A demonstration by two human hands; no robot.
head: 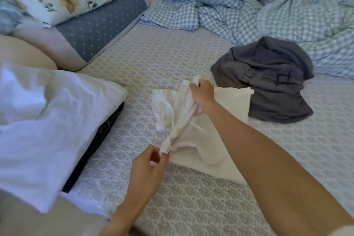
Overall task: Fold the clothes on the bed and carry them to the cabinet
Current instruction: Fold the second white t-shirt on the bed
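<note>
Both hands gripping crumpled white cotton garment point(183, 121): left hand point(147, 170) pinching near corner, right hand point(203, 92) clutching far edge; dark grey crumpled cloth point(268, 80) just beyond right fingers point(200, 82).

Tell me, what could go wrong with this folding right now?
The white garment is bunched where the right hand grips it and the left hand pinches only a corner, so the fold may crease or slip. It also touches the unfolded grey garment, which might get dragged along.

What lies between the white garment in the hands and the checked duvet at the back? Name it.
In the head view, a crumpled grey garment lies between the white garment and the checked duvet, on the patterned sheet.
</note>
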